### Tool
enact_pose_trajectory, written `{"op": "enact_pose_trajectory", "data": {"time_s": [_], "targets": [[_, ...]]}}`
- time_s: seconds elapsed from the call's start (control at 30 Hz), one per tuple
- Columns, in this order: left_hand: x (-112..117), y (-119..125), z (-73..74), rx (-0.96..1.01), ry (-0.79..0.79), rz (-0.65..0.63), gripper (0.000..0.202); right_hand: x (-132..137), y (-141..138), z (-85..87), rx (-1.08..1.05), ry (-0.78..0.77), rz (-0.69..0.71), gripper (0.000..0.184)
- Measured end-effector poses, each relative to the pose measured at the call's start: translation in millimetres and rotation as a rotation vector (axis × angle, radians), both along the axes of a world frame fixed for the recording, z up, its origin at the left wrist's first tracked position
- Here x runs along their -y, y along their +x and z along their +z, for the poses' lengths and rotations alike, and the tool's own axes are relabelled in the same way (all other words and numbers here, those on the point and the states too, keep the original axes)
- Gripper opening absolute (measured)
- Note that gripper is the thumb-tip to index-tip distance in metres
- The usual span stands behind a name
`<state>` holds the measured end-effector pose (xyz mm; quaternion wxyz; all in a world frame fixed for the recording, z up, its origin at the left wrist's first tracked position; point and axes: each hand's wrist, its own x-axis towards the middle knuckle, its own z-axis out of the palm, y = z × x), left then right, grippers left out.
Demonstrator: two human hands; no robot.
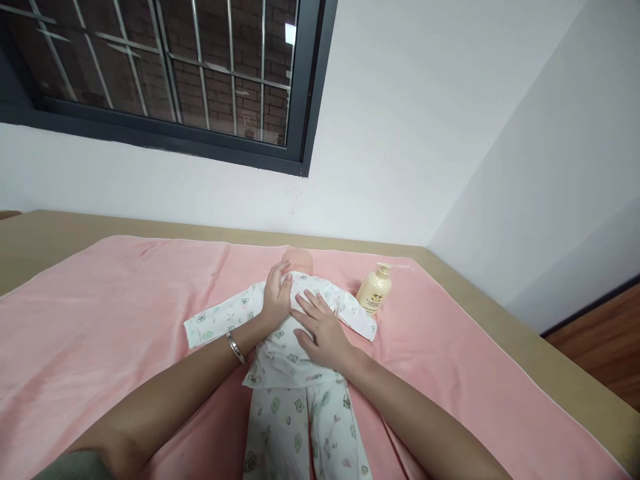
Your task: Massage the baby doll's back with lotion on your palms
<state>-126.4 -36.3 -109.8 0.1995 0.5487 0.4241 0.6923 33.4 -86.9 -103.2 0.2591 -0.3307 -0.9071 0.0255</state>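
Observation:
A baby doll (299,259) lies on a pink blanket with its head pointing away from me; only the bare top of the head shows, and I cannot tell which way it faces. It wears a white printed top (283,363) and matching trousers (280,427), with both sleeves spread out sideways. On the upper left part of the top, close to the neck, rests my left hand (276,300), its fingers extended. My right hand (324,333) lies flat across the middle of the torso, fingers spread. Neither hand grips anything visible.
A pale yellow pump bottle (374,290) stands beside the doll's right-side sleeve. The pink blanket (120,313) covers most of a wooden surface (487,303). White walls rise behind and at the right, with a dark-framed barred window (200,140) at upper left.

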Motion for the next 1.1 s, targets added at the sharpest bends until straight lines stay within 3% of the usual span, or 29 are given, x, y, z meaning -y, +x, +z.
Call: {"op": "enact_pose_trajectory", "data": {"time_s": [0.13,0.23,0.33,0.43,0.57,0.73,0.83,0.97,1.1], "targets": [[-3.0,-0.1,-3.1,-0.19,0.033,0.09,0.032,-0.1,6.6,-15.6,-0.29,0.073,-0.096,0.034],[-3.0,-0.4,-7.5,-0.275,0.039,0.195,0.038,-13.1,-1.0,-6.0,-0.348,0.085,-0.267,0.031],[2.8,2.5,-13.1,-0.383,0.012,0.239,0.045,-34.8,-13.3,17.2,-0.223,-0.012,-0.394,0.03],[10.0,6.2,-17.9,-0.561,-0.08,0.22,0.043,-55.5,-24.8,35.0,-0.057,-0.123,-0.433,0.034],[5.7,0.2,-14.6,-0.755,-0.271,0.201,0.044,-55.8,-34.2,32.6,0.113,-0.248,-0.486,0.051],[-1.2,-9.0,-3.7,-0.856,-0.474,0.189,0.053,-28.9,-34.2,32.2,0.254,-0.214,-0.404,0.055],[19.0,4.0,-5.2,-0.954,-0.401,0.198,0.056,-41.5,-23.9,46.2,0.278,-0.296,-0.357,0.047],[41.5,17.4,-4.7,-1.051,-0.304,0.124,0.059,-67.6,-12.0,53.5,0.253,-0.372,-0.439,0.053],[20.1,-1.4,9.8,-0.973,-0.49,0.102,0.061,-49.9,-18.0,47.1,0.268,-0.302,-0.365,0.046]]}}
